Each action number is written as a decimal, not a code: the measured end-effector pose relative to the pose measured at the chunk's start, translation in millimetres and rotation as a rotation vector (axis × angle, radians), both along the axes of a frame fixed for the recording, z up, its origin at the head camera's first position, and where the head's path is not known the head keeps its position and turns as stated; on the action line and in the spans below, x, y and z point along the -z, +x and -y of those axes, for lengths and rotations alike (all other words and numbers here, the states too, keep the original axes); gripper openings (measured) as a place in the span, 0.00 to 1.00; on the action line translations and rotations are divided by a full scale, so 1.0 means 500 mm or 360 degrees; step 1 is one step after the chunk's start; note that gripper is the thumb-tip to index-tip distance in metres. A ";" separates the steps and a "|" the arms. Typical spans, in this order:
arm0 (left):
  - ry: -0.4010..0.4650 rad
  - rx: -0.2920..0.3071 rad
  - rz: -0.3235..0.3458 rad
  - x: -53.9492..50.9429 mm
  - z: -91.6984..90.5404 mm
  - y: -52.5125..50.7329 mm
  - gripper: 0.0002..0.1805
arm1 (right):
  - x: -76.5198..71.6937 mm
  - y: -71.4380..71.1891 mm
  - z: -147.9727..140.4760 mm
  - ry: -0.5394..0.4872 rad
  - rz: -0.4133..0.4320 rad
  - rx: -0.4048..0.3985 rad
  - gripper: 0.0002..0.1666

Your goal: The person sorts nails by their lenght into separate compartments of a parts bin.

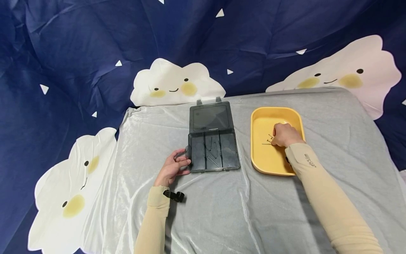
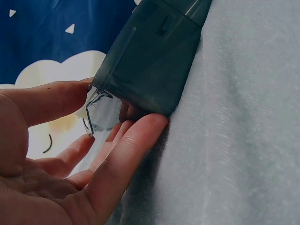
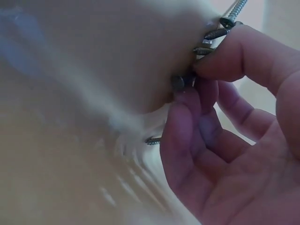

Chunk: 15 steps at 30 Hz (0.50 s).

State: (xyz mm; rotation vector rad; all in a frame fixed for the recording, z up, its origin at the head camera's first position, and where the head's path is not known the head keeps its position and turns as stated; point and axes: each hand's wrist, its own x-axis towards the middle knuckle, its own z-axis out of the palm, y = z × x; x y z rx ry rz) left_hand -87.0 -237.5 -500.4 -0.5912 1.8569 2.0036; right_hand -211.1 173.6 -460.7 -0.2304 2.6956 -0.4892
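A dark see-through plastic box [image 1: 196, 151] lies with its lid [image 1: 210, 116] folded back. Several screws [image 1: 215, 149] are in its middle compartment. The left hand [image 1: 172, 167] holds the box by its left side, thumb and fingers around the clear handle [image 2: 101, 110] there. Inside the yellow tray [image 1: 260, 162], the right hand [image 1: 285, 134] pinches a screw [image 3: 180, 82] between thumb and fingers. Most of that screw is hidden by the hand; its head shows in the right wrist view. Other loose screws [image 1: 266, 144] lie around the fingertips.
Grey cloth [image 1: 209, 211] covers the table in soft folds. Behind it hangs a dark blue curtain [image 1: 247, 42] with cloud and triangle prints. The tray stands right of the box, with a strip of cloth between them. A black strap device sits on the left wrist.
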 end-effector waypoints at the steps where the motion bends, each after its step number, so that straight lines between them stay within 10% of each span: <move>1: -0.0001 0.0000 0.0001 0.000 0.000 0.000 0.35 | 0.000 0.000 -0.001 0.0007 -0.0008 0.0001 0.13; 15: -0.0008 -0.0002 -0.0018 -0.001 -0.002 0.001 0.35 | -0.019 0.000 -0.006 -0.0019 -0.0092 0.0087 0.16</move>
